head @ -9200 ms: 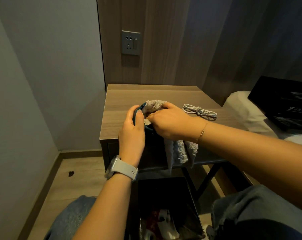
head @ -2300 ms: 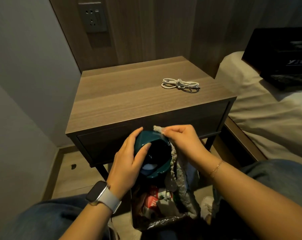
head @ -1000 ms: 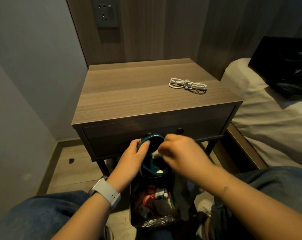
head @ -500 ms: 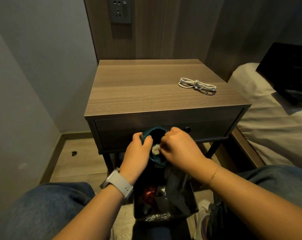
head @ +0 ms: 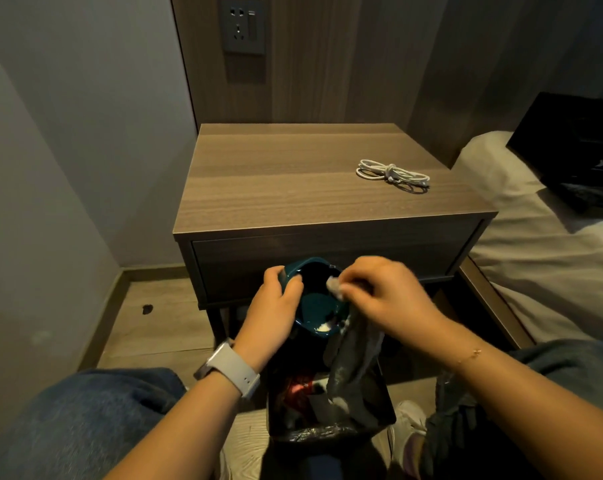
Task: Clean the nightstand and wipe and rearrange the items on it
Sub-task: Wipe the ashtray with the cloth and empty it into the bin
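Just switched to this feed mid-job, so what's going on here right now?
A seated person is cleaning a dark teal dish, held tilted over a trash bin in front of the nightstand. The left hand grips the dish by its rim, while the right hand pinches a grey cloth and works a corner of it inside the dish. Some white residue sits at the dish's lower edge. On the nightstand top lies a coiled white cable, near its right side.

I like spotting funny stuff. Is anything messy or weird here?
A little. The teal dish is tipped over the trash bin with white bits still inside, and a dark spot marks the floor left of the nightstand.
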The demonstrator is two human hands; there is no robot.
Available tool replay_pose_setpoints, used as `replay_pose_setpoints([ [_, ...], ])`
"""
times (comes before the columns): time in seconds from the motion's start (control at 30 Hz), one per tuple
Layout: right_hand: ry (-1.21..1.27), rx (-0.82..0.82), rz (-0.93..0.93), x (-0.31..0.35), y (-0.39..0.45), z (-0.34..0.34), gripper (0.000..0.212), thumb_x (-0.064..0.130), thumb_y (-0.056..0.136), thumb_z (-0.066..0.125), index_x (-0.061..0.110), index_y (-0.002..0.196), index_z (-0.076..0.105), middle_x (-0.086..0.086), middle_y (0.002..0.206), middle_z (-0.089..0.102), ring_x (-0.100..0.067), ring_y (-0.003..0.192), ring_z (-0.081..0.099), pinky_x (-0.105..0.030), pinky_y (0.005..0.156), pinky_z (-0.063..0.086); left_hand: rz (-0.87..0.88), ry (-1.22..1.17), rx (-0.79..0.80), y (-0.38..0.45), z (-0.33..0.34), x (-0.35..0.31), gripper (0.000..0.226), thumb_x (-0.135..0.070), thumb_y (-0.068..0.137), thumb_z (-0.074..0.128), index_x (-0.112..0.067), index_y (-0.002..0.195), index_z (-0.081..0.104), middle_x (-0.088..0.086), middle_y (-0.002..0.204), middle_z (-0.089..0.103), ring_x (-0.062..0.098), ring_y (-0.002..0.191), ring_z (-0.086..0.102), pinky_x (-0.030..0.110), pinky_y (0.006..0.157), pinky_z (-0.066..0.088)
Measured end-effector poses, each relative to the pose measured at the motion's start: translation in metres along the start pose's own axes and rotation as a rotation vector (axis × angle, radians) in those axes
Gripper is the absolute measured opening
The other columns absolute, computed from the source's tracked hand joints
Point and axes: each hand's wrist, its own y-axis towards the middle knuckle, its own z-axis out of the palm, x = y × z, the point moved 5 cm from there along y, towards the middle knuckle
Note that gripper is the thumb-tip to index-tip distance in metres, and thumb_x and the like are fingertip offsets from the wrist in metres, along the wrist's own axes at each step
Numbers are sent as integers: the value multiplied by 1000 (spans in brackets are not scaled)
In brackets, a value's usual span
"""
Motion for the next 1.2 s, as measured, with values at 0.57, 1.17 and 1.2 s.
replay_pose_setpoints([
  [0.57,314,691,287,-69,2,-30,59,59,74,66,36,128,55,21,123,59,5,113,54,-24,99,42,185,-206,249,5,26,-22,23,-33,96,48,-38,119,49,-9,117,60,8,110,60,31,93,50],
  [1.17,-383,343,-470,-41,-10,-4,54,60,67,57,21,101,42,8,92,51,-9,70,52,-22,50,41,730,655,355,-11,22,-18,66,-35,71,80,-27,128,47,-13,128,48,4,120,42,19,101,35],
  [1.2,-396,321,-494,-40,-11,-2,54,57,67,56,18,102,45,6,94,51,-11,70,53,-24,48,41,767,695,335,-13,20,-17,67,-33,71,80,-25,128,47,-10,130,48,7,122,41,20,103,34],
])
